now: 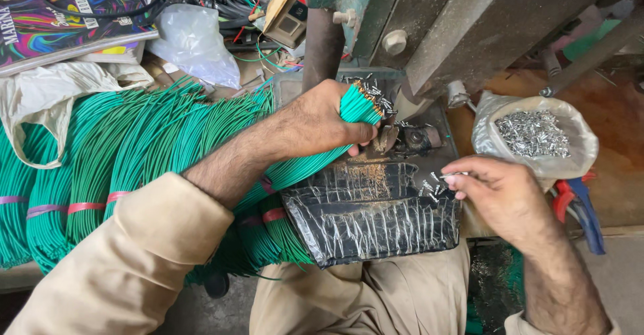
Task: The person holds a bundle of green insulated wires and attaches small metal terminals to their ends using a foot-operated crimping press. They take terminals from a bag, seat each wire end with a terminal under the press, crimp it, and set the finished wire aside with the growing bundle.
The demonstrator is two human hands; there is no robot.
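We hold a tight bundle of green insulated wires with bare copper tips in our left hand; the grip there is pressed together around the bundle, fingers wrapped over the top and the thumb underneath. The stripped ends stick out just past the grip, toward the grey-green metal press machine that stands beyond our knuckles. Behind the grip, along our left forearm, the bundle runs back into a large heap of green wire coils tied with pink bands, which lies well to the wrist side.

Our right hand has its grip pinching a small silvery metal terminal between thumb and forefinger, the other fingers curled in. The terminal points toward the left grip, and the two hands stay apart, with the machine's dark die area between them and slightly beyond. Just past the right grip sits an open clear plastic bag full of small shiny metal terminals, near but not touching the fingers. Below both grips lies a black pad wrapped in clear tape, with loose terminals scattered on its far edge, beside the right fingertips.

On the outer side of the right hand we see red and blue tool handles. Far beyond the left grip lie a colourful glossy book and a crumpled clear plastic bag.
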